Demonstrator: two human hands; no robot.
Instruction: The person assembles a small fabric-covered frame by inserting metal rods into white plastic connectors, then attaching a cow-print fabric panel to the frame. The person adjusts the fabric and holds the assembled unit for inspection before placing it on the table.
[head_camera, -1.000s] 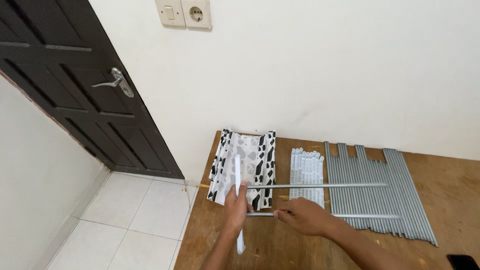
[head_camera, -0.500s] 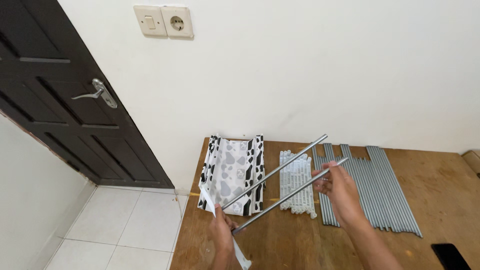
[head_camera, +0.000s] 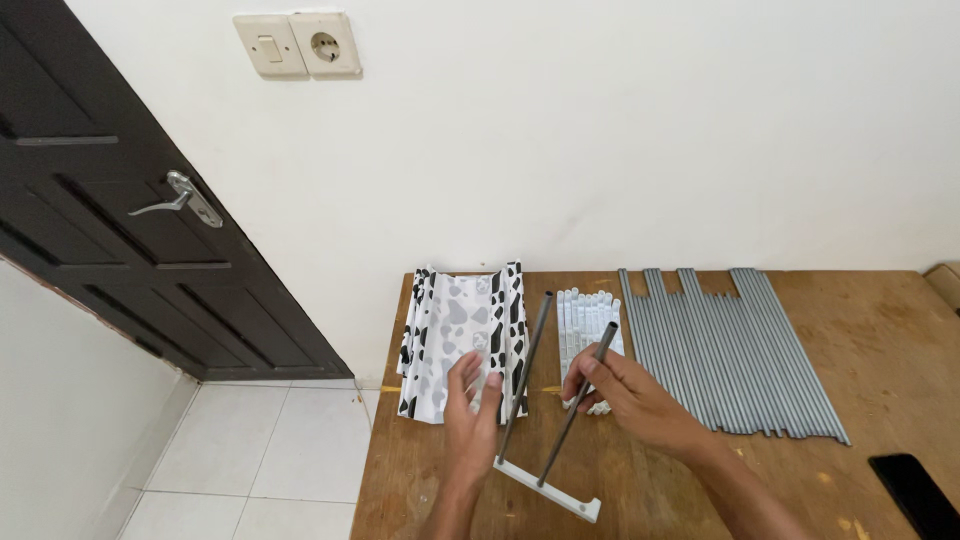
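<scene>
The tabletop (head_camera: 880, 340) runs off the right and bottom edges. The row of grey rods (head_camera: 730, 350) is too tightly packed to count. One cow-print fabric bundle (head_camera: 462, 335). Two dark rods (head_camera: 525, 375) stand in one white connector bar (head_camera: 548, 490); left hand (head_camera: 472, 415) grips one, right hand (head_camera: 625, 395) the other. A black phone (head_camera: 915, 490) is cut off.

We see a bright, evenly lit view with soft, diffuse light and no single visible source. Shadows are faint: a thin one under the white wall (head_camera: 620, 140) where it meets the wooden table (head_camera: 880, 340). The dark door (head_camera: 120, 260) shows a mild sheen, no harsh glare. Focus is sharp throughout, though straight lines bow slightly near the frame edges.
</scene>
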